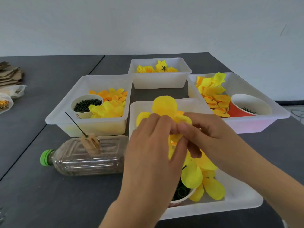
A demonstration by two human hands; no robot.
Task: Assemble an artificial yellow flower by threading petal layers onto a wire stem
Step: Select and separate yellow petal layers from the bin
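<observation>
We hold a yellow petal layer point(164, 106) up over the near white tray point(243, 199); our left hand point(153, 145) pinches it from the left with curled fingers, and our right hand point(204, 137) pinches it from the right, thumb and fingertips meeting the left hand's at the layer's middle; one round petal stands up above our knuckles and others hang below them. We cannot tell whether a wire stem runs through the layer, since our fingers hide its centre. Beneath our hands the near tray holds loose yellow petals point(213, 188) and a paper cup point(182, 195) of small dark green rings. To the left a clear plastic bottle point(85, 157) with a green cap point(45, 157) lies on its side on the dark bench point(32, 186); a tan block point(90, 143) sits on it with a thin dark wire point(74, 123) rising from it at a slant. Behind it the left tray point(65, 112) carries yellow and orange petals and a cup of dark green pieces point(86, 105); the far tray point(159, 81) holds finished yellow blooms; the right tray point(263, 122) holds more petals beside a tipped red cup point(246, 106).
</observation>
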